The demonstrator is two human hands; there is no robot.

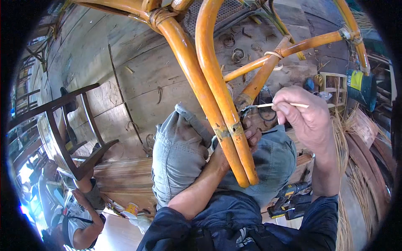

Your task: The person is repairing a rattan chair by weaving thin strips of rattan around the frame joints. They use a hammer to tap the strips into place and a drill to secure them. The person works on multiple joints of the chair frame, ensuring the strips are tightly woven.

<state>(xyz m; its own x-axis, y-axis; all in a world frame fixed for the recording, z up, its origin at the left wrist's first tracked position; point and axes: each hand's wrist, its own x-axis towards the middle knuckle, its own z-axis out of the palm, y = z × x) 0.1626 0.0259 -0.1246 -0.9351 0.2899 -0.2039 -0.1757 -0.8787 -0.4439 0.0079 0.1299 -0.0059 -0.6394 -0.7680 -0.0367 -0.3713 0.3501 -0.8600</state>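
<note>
A glossy orange-brown rattan frame (190,69) stands over my lap, its two long poles side by side and ending near my thighs. Dark patches mark the poles near their lower part. My left hand (251,136) reaches behind these poles, its fingers curled against their right side; much of it is hidden. In my right hand (303,113), a thin pale stick (266,105) is pinched between thumb and fingers. The stick's dark, smeared tip touches or nearly touches the dark-marked joint (243,100) of a slanting pole.
Cordless drills (289,190) lie beside my right thigh. Loose rattan strips (341,146) and a dark container with a yellow label (356,79) are at right. A person (79,213) sits at lower left by a dark wooden chair frame (90,113). Scraps (238,54) litter the plank floor.
</note>
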